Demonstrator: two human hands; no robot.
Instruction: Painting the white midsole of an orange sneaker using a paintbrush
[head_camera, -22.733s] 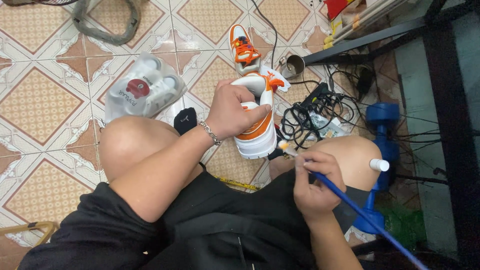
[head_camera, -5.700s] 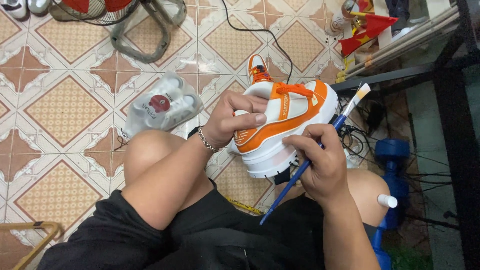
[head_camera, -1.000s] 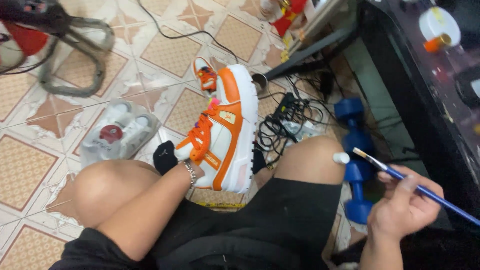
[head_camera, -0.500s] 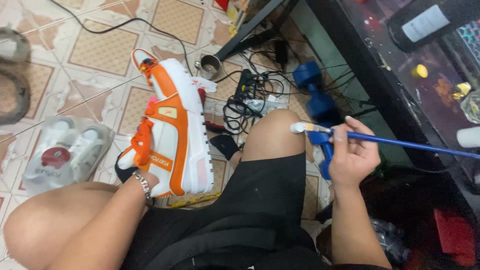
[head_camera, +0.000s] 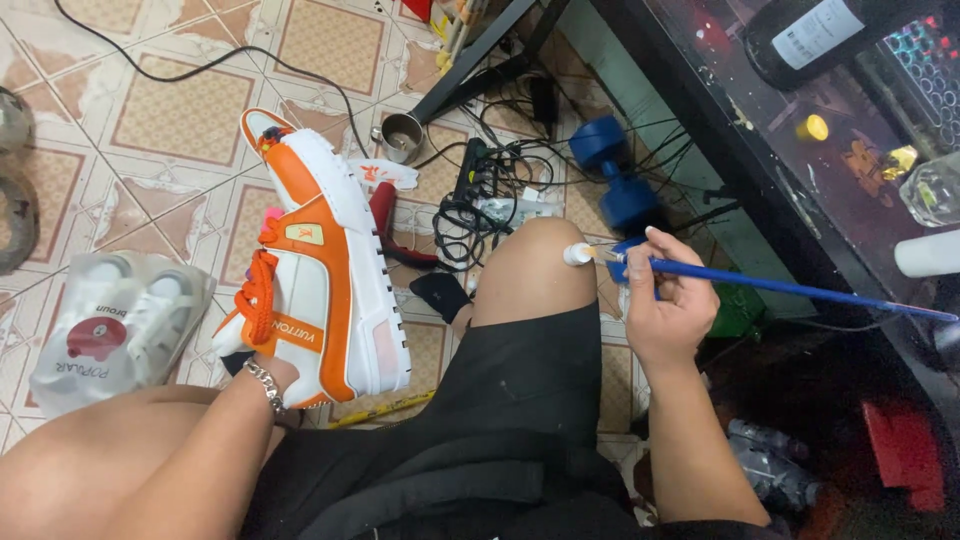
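- We are in a pause of the painting work, it seems to us: the brush is away from the shoe, and no paint goes on the shoe at this moment.
- The shoe — white and orange, with a thick white sole — stands up on the left, over our left thigh, the toe pointing to the far side. Our left hand is pushed inside its opening, so only the wrist with a chain bracelet shows; we cannot tell how the fingers are closed in there, but the hand carries the shoe.
- Our right hand is clenched around the blue handle of the brush, near its head. The handle runs to the right, toward the dark table.
- The brush tip is just beside a small white cap or bottle top at the right knee (whether they touch, we cannot tell).
- The next move, in our judgement, calls for bringing the brush left to the shoe with a steady wrist, and turning the shoe so that the wanted panel faces us.
- The right forearm is raised from the lap, wrist a little bent.
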